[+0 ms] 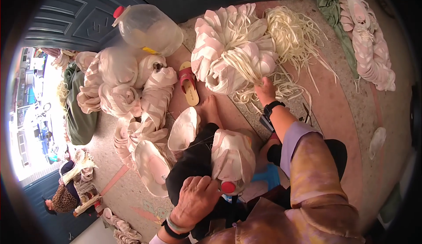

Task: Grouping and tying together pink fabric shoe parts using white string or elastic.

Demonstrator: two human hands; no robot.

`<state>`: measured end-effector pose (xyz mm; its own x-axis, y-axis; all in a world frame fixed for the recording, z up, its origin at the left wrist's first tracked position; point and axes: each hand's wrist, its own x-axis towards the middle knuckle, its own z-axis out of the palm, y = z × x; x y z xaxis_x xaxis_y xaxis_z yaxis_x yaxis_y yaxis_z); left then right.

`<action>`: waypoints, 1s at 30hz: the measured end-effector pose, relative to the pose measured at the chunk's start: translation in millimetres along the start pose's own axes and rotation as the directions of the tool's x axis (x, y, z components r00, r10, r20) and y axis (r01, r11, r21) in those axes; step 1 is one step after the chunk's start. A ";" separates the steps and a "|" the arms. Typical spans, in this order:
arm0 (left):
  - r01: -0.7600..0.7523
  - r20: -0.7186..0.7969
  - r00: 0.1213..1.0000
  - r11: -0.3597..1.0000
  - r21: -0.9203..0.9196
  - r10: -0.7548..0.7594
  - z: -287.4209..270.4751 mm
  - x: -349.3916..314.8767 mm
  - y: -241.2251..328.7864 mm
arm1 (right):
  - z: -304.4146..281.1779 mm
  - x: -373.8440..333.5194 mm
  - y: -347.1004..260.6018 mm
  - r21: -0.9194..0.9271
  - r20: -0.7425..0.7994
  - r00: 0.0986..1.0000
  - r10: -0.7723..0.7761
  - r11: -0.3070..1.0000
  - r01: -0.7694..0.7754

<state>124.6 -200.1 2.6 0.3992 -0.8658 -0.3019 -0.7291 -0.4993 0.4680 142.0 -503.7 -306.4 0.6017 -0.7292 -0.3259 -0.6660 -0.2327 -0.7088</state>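
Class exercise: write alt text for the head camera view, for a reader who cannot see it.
Seen from above, a seated person's left hand rests on a stack of pale pink fabric pieces on their lap, by a red round cap, while the right hand reaches into a big bundle of pink pieces and cream straps. More pink bundles, a clear plastic jug and a red sandal lie on the floor.

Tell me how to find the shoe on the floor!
Start at the big clear plastic jug by the dark door. Just below it to the right, a sandal lies on the floor between two heaps of pale pink pieces. It alone is red-strapped with a tan sole.
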 end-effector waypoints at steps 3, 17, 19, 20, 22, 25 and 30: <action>0.041 0.020 0.999 0.999 -0.011 -0.041 -9.2 -4.7 -1.5 | 10.6 -1.4 -17.2 -0.038 -0.033 0.999 -0.010 0.999 0.009; 0.129 0.055 0.990 0.992 -0.010 -0.128 -5.3 -18.7 -8.0 | 45.1 3.3 -6.8 0.514 -0.266 0.959 0.097 0.856 0.056; 0.117 0.063 0.991 0.993 -0.018 -0.116 -3.6 -16.4 -8.2 | 46.9 0.6 -3.1 0.663 -0.219 0.973 0.078 0.743 0.090; 0.112 0.068 0.992 0.994 -0.018 -0.110 -2.7 -16.9 -8.5 | 46.6 -4.5 -9.8 0.664 -0.160 0.984 0.081 0.747 0.046; 0.114 0.080 0.991 0.993 -0.018 -0.112 -0.3 -17.5 -7.2 | 43.4 -9.8 -17.4 0.656 -0.051 0.995 0.089 0.754 -0.033; 0.117 0.099 0.988 0.993 -0.017 -0.115 0.8 -18.0 -2.9 | 56.4 -6.7 -8.6 0.437 -0.137 0.991 0.011 0.898 0.050; 0.106 0.125 0.987 0.994 -0.038 -0.100 -1.4 -14.7 1.1 | 64.6 25.4 36.2 0.321 -0.127 0.990 0.066 0.947 -0.022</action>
<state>118.6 -187.9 8.8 0.3974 -0.8004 -0.4488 -0.6613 -0.5889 0.4646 161.7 -489.1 -380.8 0.4957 -0.8186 -0.2900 -0.5025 0.0020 -0.8646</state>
